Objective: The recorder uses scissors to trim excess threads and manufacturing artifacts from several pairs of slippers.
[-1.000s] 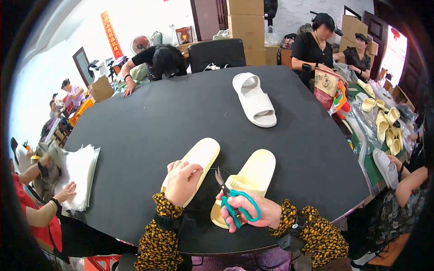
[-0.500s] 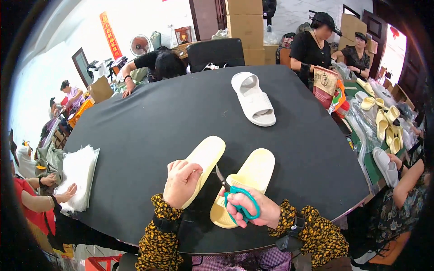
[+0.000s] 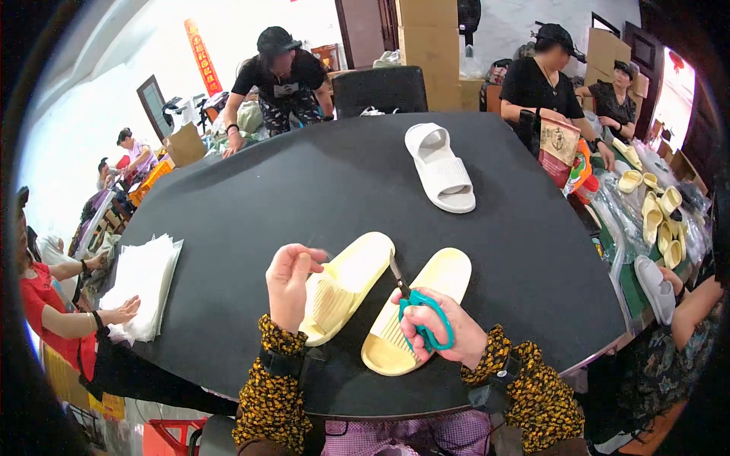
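My right hand (image 3: 462,334) grips a pair of scissors (image 3: 411,299) with teal handles, its dark blades angled up and away. Beneath the scissors lies a pale yellow slipper (image 3: 441,275), toe strap toward me. The other yellow slipper (image 3: 363,262) lies just left of it, tilted, its ribbed strap visible. Beside that strap my left hand (image 3: 287,287) is raised, thumb and fingers pinched together. Blur at the fingertips hides whatever they may hold. A light grey-white slipper (image 3: 449,178) rests farther off on the black tabletop (image 3: 289,197).
A stack of clear plastic bags (image 3: 144,285) lies at the table's left, near a co-worker's hand (image 3: 120,310). Another person (image 3: 277,80) leans at the far edge. On the right, a green side table (image 3: 630,285) carries yellow slippers (image 3: 652,216) and plastic wrap.
My left hand has risen away from the left slipper, uncovering its strap. The scissors stay in my right hand. The person across the table has straightened up.
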Tool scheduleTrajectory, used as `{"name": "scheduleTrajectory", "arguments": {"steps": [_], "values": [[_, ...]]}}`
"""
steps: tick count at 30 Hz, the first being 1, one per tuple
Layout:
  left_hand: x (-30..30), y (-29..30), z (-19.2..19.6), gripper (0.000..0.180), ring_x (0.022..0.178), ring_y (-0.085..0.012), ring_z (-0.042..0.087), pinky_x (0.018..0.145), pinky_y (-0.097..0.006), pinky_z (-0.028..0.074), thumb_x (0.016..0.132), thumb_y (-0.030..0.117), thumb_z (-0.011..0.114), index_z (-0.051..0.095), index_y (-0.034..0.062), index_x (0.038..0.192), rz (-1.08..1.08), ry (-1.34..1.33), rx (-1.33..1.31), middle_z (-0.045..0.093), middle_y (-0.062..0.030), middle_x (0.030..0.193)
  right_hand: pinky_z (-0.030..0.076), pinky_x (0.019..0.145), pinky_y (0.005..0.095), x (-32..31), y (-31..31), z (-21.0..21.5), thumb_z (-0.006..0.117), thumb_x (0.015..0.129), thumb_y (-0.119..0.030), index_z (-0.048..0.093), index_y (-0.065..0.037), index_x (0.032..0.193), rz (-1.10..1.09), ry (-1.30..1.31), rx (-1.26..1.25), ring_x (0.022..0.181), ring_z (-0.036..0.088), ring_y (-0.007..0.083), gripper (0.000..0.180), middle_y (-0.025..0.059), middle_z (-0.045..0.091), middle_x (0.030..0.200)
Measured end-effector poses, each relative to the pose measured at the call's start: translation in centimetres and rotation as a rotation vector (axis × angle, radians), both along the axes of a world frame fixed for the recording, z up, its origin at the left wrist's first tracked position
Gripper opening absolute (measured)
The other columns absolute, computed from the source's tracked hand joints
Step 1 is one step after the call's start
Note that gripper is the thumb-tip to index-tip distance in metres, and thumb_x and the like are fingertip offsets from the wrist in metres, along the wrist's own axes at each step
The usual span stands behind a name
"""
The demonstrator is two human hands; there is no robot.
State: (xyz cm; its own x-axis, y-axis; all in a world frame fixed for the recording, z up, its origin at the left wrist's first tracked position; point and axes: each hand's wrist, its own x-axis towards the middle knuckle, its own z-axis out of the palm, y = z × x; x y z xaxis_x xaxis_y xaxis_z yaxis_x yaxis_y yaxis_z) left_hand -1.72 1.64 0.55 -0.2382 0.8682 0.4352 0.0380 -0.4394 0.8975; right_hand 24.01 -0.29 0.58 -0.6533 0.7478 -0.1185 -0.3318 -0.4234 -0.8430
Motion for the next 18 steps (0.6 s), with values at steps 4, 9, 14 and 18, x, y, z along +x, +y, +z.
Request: {"name": "scheduleTrajectory", "arguments": {"steps": [4, 9, 14, 18], "values": [[-0.2, -1.3, 1.5, 0.011, 0.080, -0.0177, 0.064, 0.075, -0.031, 0.052, 0.094, 0.006, 0.045, 0.054, 0.0005, 0.098, 0.102, -0.174, 0.131, 0.063, -0.0176, 0.108, 0.042, 0.040, 0.0217, 0.2, 0.3, 0.3, 0.052, 0.090, -0.016, 0.046, -0.002, 0.114, 0.026, -0.003, -0.014, 0.049, 0.051, 0.0088, 0.028, 0.0031, 0.053, 0.070], [-1.6, -6.3, 4.0, 0.012, 0.081, -0.0169, 0.062, 0.076, -0.031, 0.049, 0.094, 0.004, 0.043, 0.054, 0.0000, 0.098, 0.267, 0.192, 0.164, 0.064, -0.0171, 0.103, 0.042, 0.039, 0.0220, 0.5, 0.6, 0.3, 0.052, 0.088, -0.015, 0.046, 0.002, 0.117, 0.025, -0.022, 0.037, 0.050, 0.050, 0.0081, 0.034, 0.0021, 0.052, 0.069], [-4.2, -14.2, 5.3, 0.007, 0.067, -0.0115, 0.059, 0.064, -0.024, 0.047, 0.091, 0.001, 0.047, 0.054, -0.0003, 0.092, 0.210, 0.305, -0.152, 0.064, -0.0091, 0.077, 0.042, 0.040, 0.0227, 1.3, -0.2, 1.6, 0.053, 0.088, -0.014, 0.046, 0.002, 0.114, 0.013, -0.066, 0.070, 0.049, 0.050, 0.0088, 0.031, 0.0030, 0.053, 0.070], [-7.1, -19.5, 5.2, 0.007, 0.054, -0.0090, 0.055, 0.051, -0.023, 0.044, 0.089, 0.002, 0.051, 0.056, -0.0017, 0.090, 0.308, 0.745, -0.346, 0.057, -0.0053, 0.059, 0.042, 0.040, 0.0223, 0.7, -0.3, 1.5, 0.054, 0.087, -0.015, 0.048, 0.000, 0.112, 0.050, -0.111, 0.102, 0.049, 0.050, 0.0085, 0.030, 0.0026, 0.053, 0.070]]}}
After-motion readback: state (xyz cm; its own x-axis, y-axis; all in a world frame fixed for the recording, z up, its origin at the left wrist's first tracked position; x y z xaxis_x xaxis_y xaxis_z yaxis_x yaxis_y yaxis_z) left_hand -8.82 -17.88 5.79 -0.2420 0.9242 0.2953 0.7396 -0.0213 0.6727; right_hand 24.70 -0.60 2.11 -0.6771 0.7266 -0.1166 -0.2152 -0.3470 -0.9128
